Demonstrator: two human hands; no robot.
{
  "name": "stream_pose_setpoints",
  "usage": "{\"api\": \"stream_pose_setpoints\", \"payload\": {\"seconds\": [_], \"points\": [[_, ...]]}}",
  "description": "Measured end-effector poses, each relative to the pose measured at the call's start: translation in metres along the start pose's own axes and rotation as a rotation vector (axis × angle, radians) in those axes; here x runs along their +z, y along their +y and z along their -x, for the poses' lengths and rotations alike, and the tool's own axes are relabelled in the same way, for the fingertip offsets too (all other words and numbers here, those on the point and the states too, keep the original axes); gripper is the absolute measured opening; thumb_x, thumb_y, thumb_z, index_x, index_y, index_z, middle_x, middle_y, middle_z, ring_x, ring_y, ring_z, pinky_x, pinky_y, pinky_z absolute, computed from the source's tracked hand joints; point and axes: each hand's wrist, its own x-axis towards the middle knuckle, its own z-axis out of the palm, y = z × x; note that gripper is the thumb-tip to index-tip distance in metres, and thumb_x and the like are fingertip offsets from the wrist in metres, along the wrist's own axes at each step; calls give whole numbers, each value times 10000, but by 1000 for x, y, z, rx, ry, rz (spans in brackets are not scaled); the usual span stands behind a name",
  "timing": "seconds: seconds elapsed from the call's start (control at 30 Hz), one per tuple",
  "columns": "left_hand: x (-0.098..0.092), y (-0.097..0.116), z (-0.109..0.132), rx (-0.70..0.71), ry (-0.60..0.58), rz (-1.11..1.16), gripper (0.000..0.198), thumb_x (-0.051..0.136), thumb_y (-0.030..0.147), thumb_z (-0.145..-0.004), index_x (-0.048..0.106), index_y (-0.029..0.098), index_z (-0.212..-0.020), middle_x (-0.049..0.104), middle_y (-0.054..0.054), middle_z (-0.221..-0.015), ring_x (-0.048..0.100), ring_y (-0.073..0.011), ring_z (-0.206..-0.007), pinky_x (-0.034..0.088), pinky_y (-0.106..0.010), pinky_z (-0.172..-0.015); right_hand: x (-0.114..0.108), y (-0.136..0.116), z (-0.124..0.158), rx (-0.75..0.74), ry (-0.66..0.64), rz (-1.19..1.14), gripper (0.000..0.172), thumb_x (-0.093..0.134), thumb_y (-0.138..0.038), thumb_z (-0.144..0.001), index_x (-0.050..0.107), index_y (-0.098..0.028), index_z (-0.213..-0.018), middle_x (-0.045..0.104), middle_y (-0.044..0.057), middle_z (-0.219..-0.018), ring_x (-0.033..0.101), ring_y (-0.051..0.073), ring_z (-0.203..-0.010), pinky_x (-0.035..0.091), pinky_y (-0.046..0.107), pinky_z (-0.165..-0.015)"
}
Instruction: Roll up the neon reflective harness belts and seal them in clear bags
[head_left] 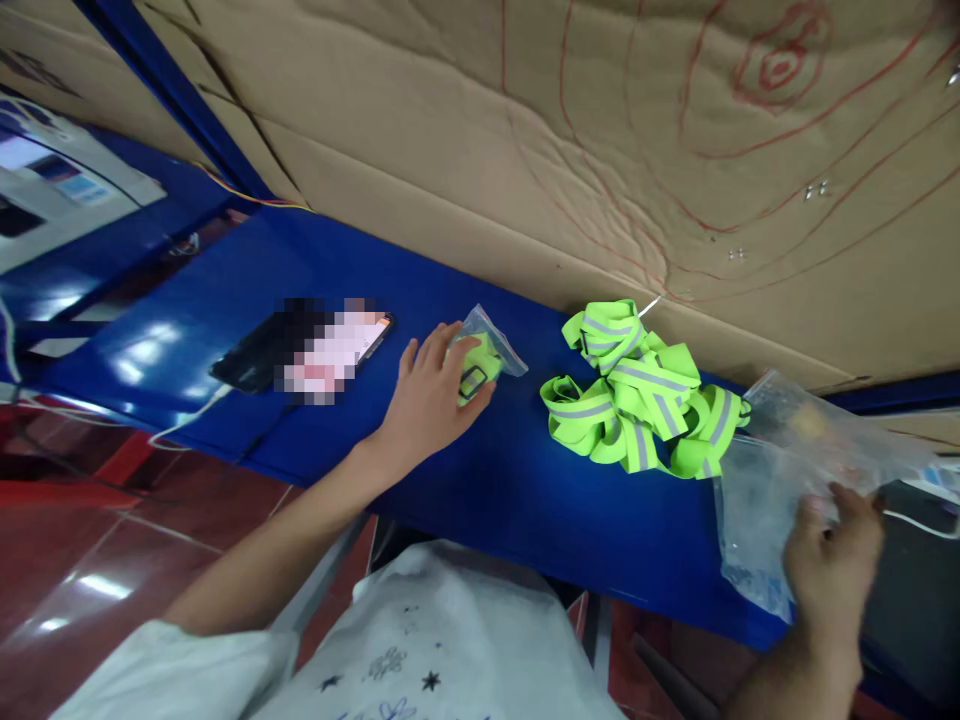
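My left hand (431, 395) lies on a small clear plastic bag (487, 350) that holds a folded neon-yellow reflective band, its fingers curled over the bag on the blue table (487, 490). A heap of loose neon-yellow reflective bands (637, 400) lies to the right of it. At the table's right end my right hand (832, 560) pinches the edge of a stack of empty clear plastic bags (780, 470).
A phone (300, 350) with its cable lies on the table to the left of my left hand. A cardboard sheet (600, 150) with red pen lines stands behind the table. Red floor tiles (75, 540) show below, left.
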Motion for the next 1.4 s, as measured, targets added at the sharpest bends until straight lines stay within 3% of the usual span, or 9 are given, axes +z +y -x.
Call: {"api": "stream_pose_setpoints", "payload": {"seconds": [0.2,0.33,0.47,0.53,0.6,0.7,0.87,1.03,1.4], "points": [[14,-3,-8,67,-152,-135,554,628,275,-1003,508,152,-1530,457,-226,-1633,487,-427,-1492,442,-620,-1183,39,-28,11,-75,-208,-21,697,282,-648,-1056,659,-159,-1380,673,203,-1412,627,400,-1330,457,658,-1106],[2,-18,10,203,-96,27,498,668,233,-975,554,219,-1460,528,-154,-1576,560,-358,-1431,499,-548,-1161,8,-53,10,15,102,-22,637,314,-570,-1073,703,-144,-1343,690,229,-1374,631,415,-1333,378,699,-1151],[-14,-12,32,416,-105,151,461,612,201,-1020,522,271,-1466,517,-133,-1579,501,-327,-1490,423,-599,-1233,-9,-138,17,165,320,-308,417,502,-468,-1051,761,-142,-1079,753,187,-1037,721,357,-1084,523,564,-1004],[-17,-2,42,487,-135,190,474,592,142,-1018,514,278,-1465,512,-134,-1576,458,-312,-1527,365,-620,-1273,-3,-193,27,108,146,-453,335,557,-470,-1034,745,-195,-997,749,88,-909,728,232,-819,593,388,-781],[-16,9,49,546,-170,210,505,560,68,-1004,509,281,-1459,500,-134,-1583,419,-298,-1555,316,-632,-1297,7,-242,35,47,-338,-816,299,681,-431,-970,719,-218,-1176,757,77,-1011,715,198,-815,594,334,-734],[-11,21,57,599,-202,180,543,507,-11,-982,504,267,-1448,477,-138,-1599,372,-291,-1579,252,-654,-1313,19,-287,37,167,-573,-1107,196,760,-384,-929,735,-242,-1062,737,21,-872,683,153,-753,568,280,-718],[-11,40,64,471,-198,298,441,685,248,-972,529,218,-1383,440,-176,-1565,348,-372,-1549,235,-693,-1270,22,-295,30,302,-716,-1326,247,710,-435,-968,703,-223,-841,644,-16,-670,595,127,-596,498,245,-588],[-12,74,63,223,-33,352,440,742,622,-913,614,206,-973,610,-86,-1092,561,-280,-1026,406,-461,-882,23,-302,41,377,-705,-1416,309,721,-473,-925,639,-216,-776,608,-18,-696,545,118,-619,468,240,-606],[-31,70,60,125,-253,590,180,660,254,-989,597,189,-833,617,11,-902,575,-172,-886,366,-352,-844,14,-315,53,150,-603,-1309,149,674,-312,-981,676,-226,-859,665,-14,-783,589,131,-706,456,256,-675]]}}
